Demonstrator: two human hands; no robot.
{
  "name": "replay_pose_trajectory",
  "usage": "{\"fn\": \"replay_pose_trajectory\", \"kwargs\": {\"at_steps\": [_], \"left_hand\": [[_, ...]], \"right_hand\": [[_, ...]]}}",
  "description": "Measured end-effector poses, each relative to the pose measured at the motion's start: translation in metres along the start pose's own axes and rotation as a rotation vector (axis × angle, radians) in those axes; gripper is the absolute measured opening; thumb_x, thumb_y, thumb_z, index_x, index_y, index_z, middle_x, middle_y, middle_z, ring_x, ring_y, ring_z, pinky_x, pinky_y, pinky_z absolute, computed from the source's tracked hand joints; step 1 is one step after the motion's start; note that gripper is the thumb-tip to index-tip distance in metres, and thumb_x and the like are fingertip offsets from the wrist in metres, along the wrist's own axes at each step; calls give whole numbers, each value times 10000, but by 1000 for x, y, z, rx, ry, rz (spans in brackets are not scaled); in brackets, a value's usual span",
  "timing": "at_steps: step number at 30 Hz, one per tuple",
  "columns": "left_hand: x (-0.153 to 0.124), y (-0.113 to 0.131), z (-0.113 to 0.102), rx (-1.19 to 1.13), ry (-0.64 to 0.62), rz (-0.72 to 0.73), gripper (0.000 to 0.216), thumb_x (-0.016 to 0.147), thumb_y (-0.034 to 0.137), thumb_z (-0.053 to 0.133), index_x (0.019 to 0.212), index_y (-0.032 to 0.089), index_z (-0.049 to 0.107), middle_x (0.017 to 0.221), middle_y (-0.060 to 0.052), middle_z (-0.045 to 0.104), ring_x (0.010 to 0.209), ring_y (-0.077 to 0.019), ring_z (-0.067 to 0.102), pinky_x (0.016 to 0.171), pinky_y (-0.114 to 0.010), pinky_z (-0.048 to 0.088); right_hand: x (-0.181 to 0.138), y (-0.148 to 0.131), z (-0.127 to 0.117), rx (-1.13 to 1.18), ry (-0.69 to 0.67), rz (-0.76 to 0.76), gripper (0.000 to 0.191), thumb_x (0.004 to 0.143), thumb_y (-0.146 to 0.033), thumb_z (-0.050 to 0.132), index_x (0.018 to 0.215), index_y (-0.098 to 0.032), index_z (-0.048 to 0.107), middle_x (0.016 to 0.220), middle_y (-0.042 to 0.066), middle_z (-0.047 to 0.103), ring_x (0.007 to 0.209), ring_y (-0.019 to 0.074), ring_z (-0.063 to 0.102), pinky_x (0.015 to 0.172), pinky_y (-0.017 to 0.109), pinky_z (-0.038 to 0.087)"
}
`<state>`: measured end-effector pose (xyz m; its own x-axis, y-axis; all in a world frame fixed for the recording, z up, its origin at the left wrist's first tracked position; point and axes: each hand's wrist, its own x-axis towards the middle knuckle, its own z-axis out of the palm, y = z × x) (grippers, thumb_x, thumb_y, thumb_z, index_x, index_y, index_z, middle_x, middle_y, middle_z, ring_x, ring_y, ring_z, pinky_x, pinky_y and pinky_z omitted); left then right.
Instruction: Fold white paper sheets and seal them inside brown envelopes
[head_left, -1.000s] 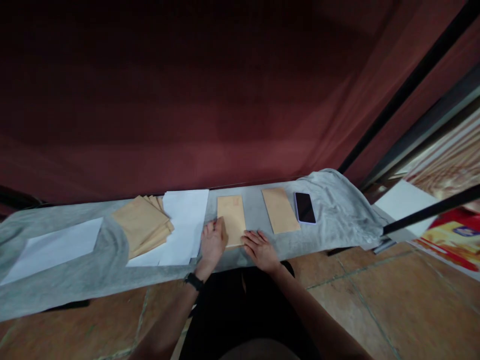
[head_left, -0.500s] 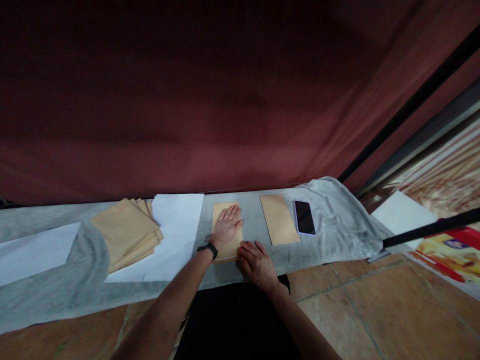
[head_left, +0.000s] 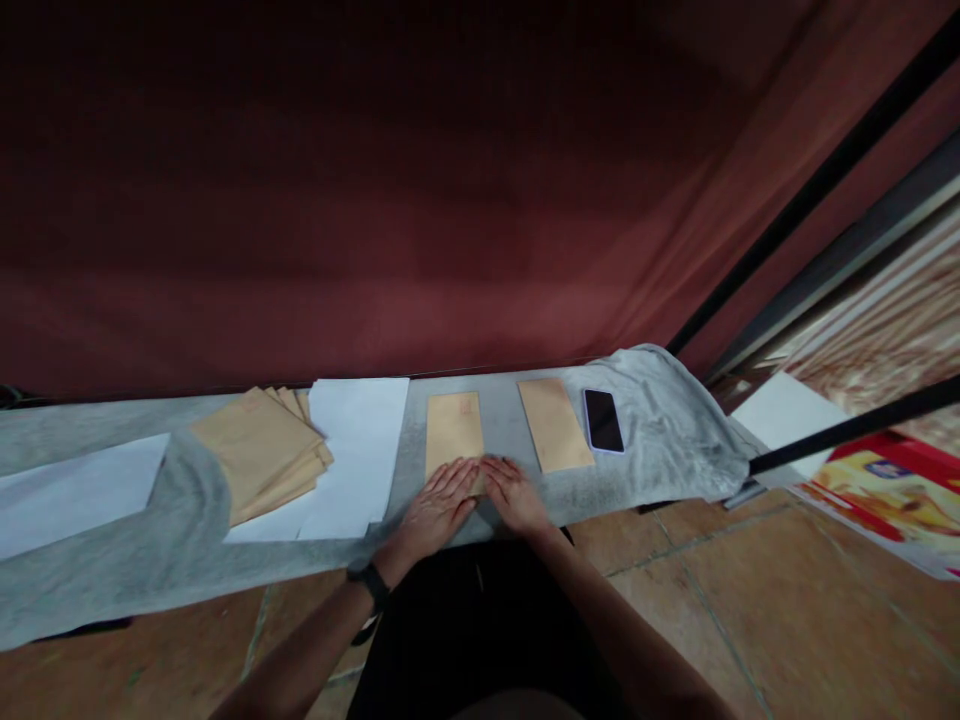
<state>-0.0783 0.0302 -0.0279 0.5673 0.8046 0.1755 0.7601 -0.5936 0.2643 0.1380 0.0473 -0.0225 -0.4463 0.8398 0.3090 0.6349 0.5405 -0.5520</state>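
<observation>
A brown paper envelope [head_left: 454,425] lies lengthwise on the grey cloth [head_left: 420,410] in front of me. My left hand [head_left: 441,502] rests flat across its near end, fingers stretched out and pointing away. From the other side, my right hand [head_left: 517,500] lays its extended fingers on the near right corner, fingertips touching or almost touching those of the left. The two hands cover the envelope's near edge. To the right is a second brown envelope [head_left: 555,425], lying flat and untouched.
A fanned stack of brown envelopes [head_left: 259,445] overlaps white paper sheets [head_left: 358,450] on the left. Another white sheet [head_left: 82,490] lies farther left. A phone [head_left: 604,420] sits right of the second envelope. Behind hangs a dark red curtain [head_left: 450,250]; black poles [head_left: 817,200] stand at right.
My left hand has slid back toward me from the envelope's middle to its near end, uncovering its far part. My right hand's fingers have straightened onto the near right corner.
</observation>
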Motion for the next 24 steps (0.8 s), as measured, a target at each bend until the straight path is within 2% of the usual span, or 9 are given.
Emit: {"fn": "replay_pose_trajectory", "kwargs": {"at_steps": [4,10,14,18,24], "left_hand": [[-24,9,-5,-18,34,-14,525,1027,390,418,1521,212,418,1571,-92,450,1469,-214,393,1231,-448,306],[-22,11,-15,-115,52,-63,442,1029,318,416,1453,248,516,1506,-52,538,1424,-189,458,1217,-440,351],[-21,9,-17,-176,68,-86,409,1024,292,423,1405,251,567,1495,-41,551,1414,-178,471,1214,-432,361],[-20,9,-15,-229,103,-120,378,1019,269,429,1346,261,616,1459,-35,588,1386,-170,502,1202,-429,382],[-18,11,-10,-306,157,-180,358,1009,252,435,1286,237,662,1392,-57,643,1348,-182,541,1191,-447,404]], "right_hand": [[29,6,13,-102,-112,-95,446,1036,-304,420,1463,-213,510,1561,89,457,1444,225,431,1227,486,295],[87,24,26,-212,-141,15,543,1028,-362,408,1536,-170,395,1592,104,401,1486,234,362,1248,482,228],[115,30,33,-232,-86,124,599,1026,-412,360,1551,-124,361,1602,138,370,1501,258,328,1250,492,204],[119,29,38,-236,-69,182,627,1025,-432,320,1559,-104,342,1608,151,347,1511,270,305,1250,509,184],[91,22,33,-234,-160,112,621,1037,-405,287,1567,-83,321,1635,136,281,1524,246,274,1265,454,164]]}}
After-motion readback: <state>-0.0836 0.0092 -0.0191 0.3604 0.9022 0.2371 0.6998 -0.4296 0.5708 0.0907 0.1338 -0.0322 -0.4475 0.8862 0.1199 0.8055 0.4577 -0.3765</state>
